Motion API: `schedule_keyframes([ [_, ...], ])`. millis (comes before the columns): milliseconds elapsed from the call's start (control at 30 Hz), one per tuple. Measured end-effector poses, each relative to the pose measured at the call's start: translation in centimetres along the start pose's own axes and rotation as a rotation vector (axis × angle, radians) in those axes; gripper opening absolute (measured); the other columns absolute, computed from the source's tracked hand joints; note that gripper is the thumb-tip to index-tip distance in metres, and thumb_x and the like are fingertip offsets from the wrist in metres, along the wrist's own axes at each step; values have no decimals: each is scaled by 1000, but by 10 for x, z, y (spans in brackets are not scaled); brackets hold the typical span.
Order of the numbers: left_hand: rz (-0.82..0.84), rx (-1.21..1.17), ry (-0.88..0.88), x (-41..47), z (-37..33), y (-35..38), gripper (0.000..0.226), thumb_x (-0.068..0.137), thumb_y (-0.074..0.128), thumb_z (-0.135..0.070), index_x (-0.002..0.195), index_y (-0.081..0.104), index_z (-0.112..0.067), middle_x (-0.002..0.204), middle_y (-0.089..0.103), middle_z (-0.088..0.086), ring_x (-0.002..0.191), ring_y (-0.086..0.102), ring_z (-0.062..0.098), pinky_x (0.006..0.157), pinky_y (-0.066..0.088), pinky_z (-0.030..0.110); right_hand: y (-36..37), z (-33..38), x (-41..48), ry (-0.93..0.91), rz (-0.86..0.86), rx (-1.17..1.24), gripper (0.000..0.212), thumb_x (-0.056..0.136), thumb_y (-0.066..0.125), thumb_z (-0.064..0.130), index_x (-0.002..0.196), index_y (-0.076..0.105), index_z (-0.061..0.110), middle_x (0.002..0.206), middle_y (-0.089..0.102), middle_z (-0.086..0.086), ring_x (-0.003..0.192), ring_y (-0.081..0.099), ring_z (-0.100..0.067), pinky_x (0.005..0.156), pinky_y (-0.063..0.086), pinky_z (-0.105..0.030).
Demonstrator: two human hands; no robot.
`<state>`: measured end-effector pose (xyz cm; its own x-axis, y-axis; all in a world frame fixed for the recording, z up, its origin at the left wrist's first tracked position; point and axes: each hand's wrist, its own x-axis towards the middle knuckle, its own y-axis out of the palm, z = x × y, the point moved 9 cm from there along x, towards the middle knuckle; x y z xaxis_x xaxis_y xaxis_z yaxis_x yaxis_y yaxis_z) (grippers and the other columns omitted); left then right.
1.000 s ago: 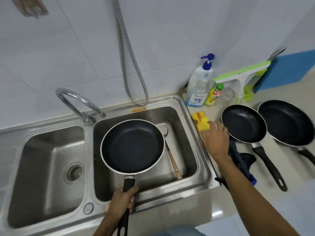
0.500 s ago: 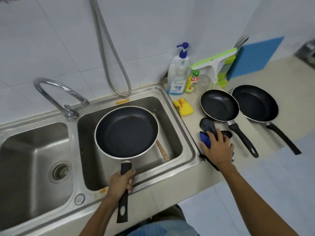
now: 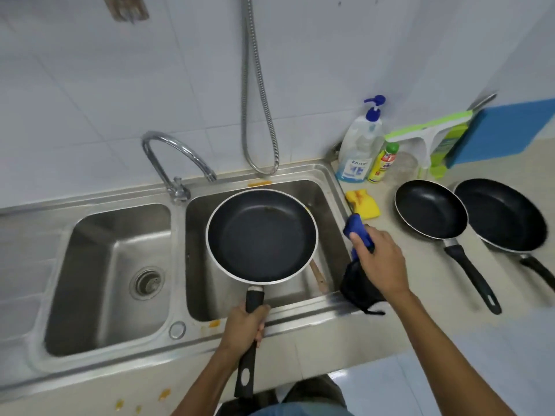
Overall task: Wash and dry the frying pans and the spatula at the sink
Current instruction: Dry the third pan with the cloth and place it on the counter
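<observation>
Lengthwise, the frying pan (image 3: 261, 235) points away from the left hand (image 3: 244, 325).

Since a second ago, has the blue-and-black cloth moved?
Yes. The right hand grips the cloth, now off the counter beside the middle pan's handle and leftward over the sink's right rim.

Held pan (image 3: 261, 235) blocks most of the right basin (image 3: 330, 229). Only a strip at the pan's 3 o'clock is open to you, with the spatula handle (image 3: 318, 277) lying in it. Left basin (image 3: 99, 280) at 9 is open. Faucet (image 3: 180, 157) arches at 11, hose (image 3: 258, 115) hangs at 12. At 3 your right hand (image 3: 381, 259), gripping the cloth (image 3: 359, 283), covers the rim. Past it are the sponge (image 3: 363, 204) and the near pan (image 3: 431, 213) and far pan (image 3: 501, 217) side by side. Soap bottle (image 3: 359, 151) stands at 1. Bare counter (image 3: 429, 277) at 4.
</observation>
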<state>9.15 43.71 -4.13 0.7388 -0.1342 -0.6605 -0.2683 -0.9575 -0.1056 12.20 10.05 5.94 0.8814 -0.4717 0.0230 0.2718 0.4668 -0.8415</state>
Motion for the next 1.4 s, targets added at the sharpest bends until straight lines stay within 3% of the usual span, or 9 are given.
schedule_keyframes([
  [200,-20,-1,16,-7,-13,-1,29,93,67,-15,70,51,-9,50,48,6,37,42,17,42,38,27,57,208,-19,-478,192,244,39,97,53,57,121,64,29,118,59,11,110,60,-11,94,50,-34],
  [400,-42,-37,21,-13,-15,-6,26,92,67,-14,71,52,-8,50,49,6,36,42,16,41,38,27,41,294,-10,-576,144,452,38,98,52,55,121,64,27,109,60,10,98,58,-7,87,50,-30],
  [600,-28,-71,-7,-19,-5,-7,21,93,67,-16,79,53,-9,56,50,9,40,44,16,41,39,26,49,264,7,-507,26,470,34,100,55,48,122,62,24,116,59,9,104,57,-7,86,48,-24],
  [733,-34,-84,-28,-16,-3,-8,22,91,67,-17,77,52,-9,53,50,7,38,42,17,40,37,26,147,186,-13,-485,504,34,56,96,48,63,140,55,28,144,52,3,132,50,-20,108,41,-40],
  [867,-4,-26,-39,-17,0,-8,16,89,66,-18,80,56,-8,51,52,5,38,44,18,41,37,26,179,150,-42,-609,792,-302,53,96,34,71,146,38,53,165,13,25,152,11,-22,116,21,-59],
  [933,13,-2,-32,-21,0,-6,18,87,66,-18,77,54,-9,52,52,6,39,45,18,42,37,25,174,167,-46,-740,738,-285,47,98,33,67,141,45,54,163,18,27,152,13,-21,113,29,-58],
  [1067,19,8,29,-22,-14,-2,19,90,66,-18,79,52,-10,54,50,7,40,44,17,43,38,27,182,210,-19,-881,408,-337,44,96,36,60,128,63,45,150,48,19,132,45,-22,89,52,-53],
  [1267,6,-63,55,-23,-19,-18,26,96,67,-21,79,52,-8,51,48,3,38,41,14,42,38,27,156,195,104,-592,319,-564,35,102,45,48,131,60,34,143,49,8,121,47,-34,89,53,-49],
  [1400,20,-72,92,-13,-25,-24,32,98,66,-22,75,49,-8,49,47,3,36,40,14,41,36,26,137,159,67,-533,354,-754,40,96,57,44,127,56,18,127,60,-11,110,59,-37,89,50,-41],
])
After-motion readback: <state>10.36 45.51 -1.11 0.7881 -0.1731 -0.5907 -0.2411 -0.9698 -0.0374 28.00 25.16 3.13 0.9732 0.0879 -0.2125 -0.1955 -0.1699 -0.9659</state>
